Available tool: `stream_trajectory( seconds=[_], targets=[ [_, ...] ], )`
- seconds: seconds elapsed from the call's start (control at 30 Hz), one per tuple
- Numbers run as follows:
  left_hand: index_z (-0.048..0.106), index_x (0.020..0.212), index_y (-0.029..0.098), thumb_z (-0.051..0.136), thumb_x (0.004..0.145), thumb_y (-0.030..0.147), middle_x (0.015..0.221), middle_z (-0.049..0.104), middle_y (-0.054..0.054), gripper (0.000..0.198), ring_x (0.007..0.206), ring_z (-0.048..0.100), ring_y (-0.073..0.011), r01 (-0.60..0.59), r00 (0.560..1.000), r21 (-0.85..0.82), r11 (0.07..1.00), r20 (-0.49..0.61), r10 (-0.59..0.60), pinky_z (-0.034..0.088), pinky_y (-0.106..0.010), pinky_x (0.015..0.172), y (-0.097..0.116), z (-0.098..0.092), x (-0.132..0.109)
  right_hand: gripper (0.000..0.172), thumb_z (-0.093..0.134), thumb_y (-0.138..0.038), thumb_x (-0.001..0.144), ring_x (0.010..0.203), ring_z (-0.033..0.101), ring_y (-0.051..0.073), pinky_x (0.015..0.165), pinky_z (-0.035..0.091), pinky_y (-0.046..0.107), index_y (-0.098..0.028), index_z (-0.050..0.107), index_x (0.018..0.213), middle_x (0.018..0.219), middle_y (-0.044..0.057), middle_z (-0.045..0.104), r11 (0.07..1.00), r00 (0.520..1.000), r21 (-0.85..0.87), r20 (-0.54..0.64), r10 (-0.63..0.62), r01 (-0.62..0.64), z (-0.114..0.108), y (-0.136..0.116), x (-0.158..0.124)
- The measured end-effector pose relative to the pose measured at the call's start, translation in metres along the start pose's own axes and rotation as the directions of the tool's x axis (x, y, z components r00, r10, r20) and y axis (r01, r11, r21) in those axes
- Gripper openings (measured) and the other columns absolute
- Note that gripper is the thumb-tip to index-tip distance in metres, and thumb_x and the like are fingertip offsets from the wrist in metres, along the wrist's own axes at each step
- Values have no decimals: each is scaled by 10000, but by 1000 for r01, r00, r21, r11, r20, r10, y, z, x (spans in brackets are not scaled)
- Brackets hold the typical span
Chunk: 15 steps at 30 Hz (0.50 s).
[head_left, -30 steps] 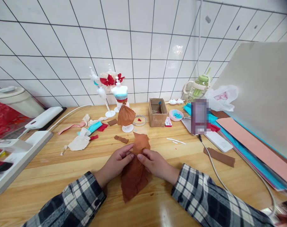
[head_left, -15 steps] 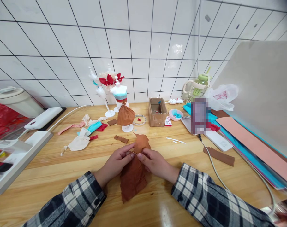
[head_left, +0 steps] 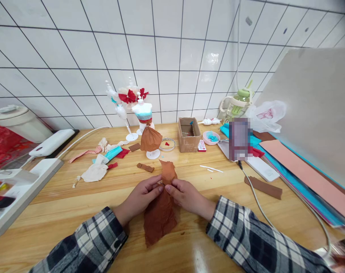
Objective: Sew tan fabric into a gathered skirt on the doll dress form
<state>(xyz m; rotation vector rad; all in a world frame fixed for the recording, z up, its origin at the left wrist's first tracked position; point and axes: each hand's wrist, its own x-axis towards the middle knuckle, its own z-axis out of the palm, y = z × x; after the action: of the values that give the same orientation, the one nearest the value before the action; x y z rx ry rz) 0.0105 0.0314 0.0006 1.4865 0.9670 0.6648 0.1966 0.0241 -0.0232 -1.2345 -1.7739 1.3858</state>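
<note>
Stretching under everything: the wood-grain counter point(head_left: 84, 204), running back to a white tiled wall point(head_left: 172, 53).
Plaid sleeves point(head_left: 88, 239): both your forearms come in from the near edge and angle toward the middle.
Crinkled brown sheet point(head_left: 160, 220): between your two hands at the near middle; its broad part spreads toward you, and a smaller, lighter flap rises beyond your fingers. You cannot tell here whether it is paper or cloth.
Left hand point(head_left: 145, 192): your thumb and fingers are closed on the sheet's narrow middle, from its left edge.
Right hand point(head_left: 186, 195): your fingers pinch that same narrow part from the right, close beside the left thumb.
Mannequin point(head_left: 143, 108): upright beyond your hands, banded in turquoise and red, with a gathered brown skirt point(head_left: 151, 140) below.
Cardboard box point(head_left: 188, 145): open-topped, to the mannequin's right.
Short brown strip point(head_left: 145, 167): flat, just beyond your left hand.
White sticks point(head_left: 211, 168): lying beyond your right hand.
Red scrap point(head_left: 167, 143): inside a thin ring point(head_left: 174, 145) beside the skirt.
</note>
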Motion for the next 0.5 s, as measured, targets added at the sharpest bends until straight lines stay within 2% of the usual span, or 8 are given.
stream_trajectory(
  seconds=[0.07, 0.17, 0.23, 0.33, 0.37, 0.43, 0.5],
  targets=[
    [605, 1166, 147, 565, 823, 458, 906, 697, -63, 465, 808, 626, -211, -3, 998, 57, 998, -55, 6, 513, -337, 757, -2, -1, 1, 342, 449, -487, 908, 528, 387, 91, 491, 278, 214, -205, 432, 715, 574, -59, 401, 1000, 1000, 8, -14, 10, -10, -1, -1, 0],
    [603, 1191, 168, 542, 816, 448, 1082, 687, -92, 472, 1033, 606, -266, 15, 962, 232, 972, -268, 49, 468, -409, 929, -3, -11, 3, 334, 429, -486, 916, 523, 395, 88, 490, 288, 209, -195, 491, 763, 582, -56, 419, 999, 999, 40, -15, 32, -31, -5, -6, -1],
    [612, 1181, 190, 493, 845, 429, 1173, 658, -89, 429, 1135, 562, -266, 40, 906, 383, 923, -403, 128, 402, -427, 1019, -3, -28, 6, 352, 428, -501, 913, 524, 394, 85, 484, 287, 206, -184, 540, 806, 595, -52, 432, 999, 999, 45, 25, 30, -31, -9, -11, -4],
    [569, 1230, 219, 416, 895, 428, 1232, 623, -77, 423, 1132, 560, -248, 132, 738, 489, 862, -630, 244, 407, -434, 1010, -7, -63, 9, 334, 549, -510, 848, 552, 427, 86, 500, 300, 201, -180, 587, 881, 635, -48, 497, 998, 994, -41, 99, -49, 53, -15, -20, -10],
    [549, 1245, 214, 402, 902, 428, 1200, 633, -78, 430, 1087, 582, -243, 150, 709, 493, 857, -658, 254, 434, -429, 976, -9, -74, 9, 312, 586, -487, 831, 572, 451, 90, 518, 316, 201, -184, 596, 907, 659, -43, 532, 991, 992, -99, 98, -85, 94, -17, -23, -12],
    [500, 1283, 181, 413, 900, 431, 1130, 646, -100, 466, 1023, 606, -250, 200, 697, 533, 823, -667, 262, 475, -427, 907, -9, -89, 8, 224, 581, -405, 851, 617, 503, 104, 563, 350, 207, -194, 607, 920, 711, -27, 597, 958, 989, -244, 26, -147, 149, -21, -26, -13],
    [499, 1279, 150, 471, 877, 419, 1215, 590, -147, 484, 1124, 544, -296, 264, 651, 680, 684, -649, 394, 434, -468, 947, -6, -90, 5, 174, 491, -318, 908, 683, 549, 124, 620, 387, 221, -197, 617, 902, 773, 1, 642, 905, 977, -394, -70, -201, 158, -25, -26, -11]
  ],
)
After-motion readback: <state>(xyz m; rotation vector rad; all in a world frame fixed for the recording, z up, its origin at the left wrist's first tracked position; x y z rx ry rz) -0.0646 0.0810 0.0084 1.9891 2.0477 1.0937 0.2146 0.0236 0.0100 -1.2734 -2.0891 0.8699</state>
